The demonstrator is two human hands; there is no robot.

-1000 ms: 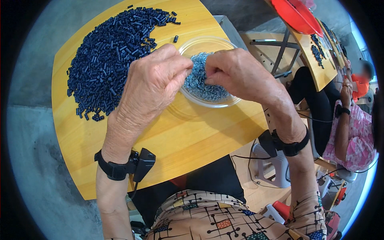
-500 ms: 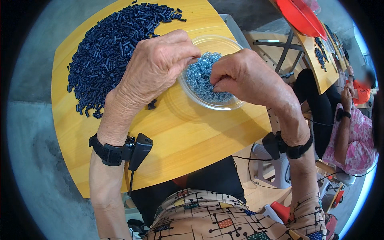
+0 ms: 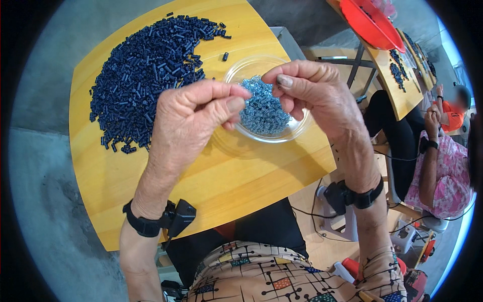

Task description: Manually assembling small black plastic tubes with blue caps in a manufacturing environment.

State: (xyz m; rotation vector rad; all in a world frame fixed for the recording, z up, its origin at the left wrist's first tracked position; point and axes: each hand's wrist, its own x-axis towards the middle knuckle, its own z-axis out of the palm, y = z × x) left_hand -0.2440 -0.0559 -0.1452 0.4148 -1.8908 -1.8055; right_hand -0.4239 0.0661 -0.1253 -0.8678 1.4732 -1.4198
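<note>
Both hands are up over the near side of the bowl (image 3: 271,140) right now. The left hand (image 3: 196,113) has its thumb and fingers drawn in close at the bowl's left rim, and the right hand (image 3: 317,95) has its thumb up against the index finger over the right side. Can't tell if either one is gripping something; anything in there is too small to make out.

The bowl is clear, round, and sits toward the right edge of the yellow table (image 3: 206,186), with a heap of shiny blue bits (image 3: 264,113) in it. The fingers cover part of that, and the right hand hides some of the rim.

Big pile of dark tubes (image 3: 146,75) to the left, with the left hand blocking its lower right edge. One stray tube (image 3: 225,57) lies on its own between pile and bowl.

Each wrist wears a black strap, left strap (image 3: 146,221) and right strap (image 3: 367,197). Off to the right there's another table (image 3: 405,100) with a red basin (image 3: 370,25), plus a co-worker in pink (image 3: 445,183) and a pale stool (image 3: 347,221) below.
</note>
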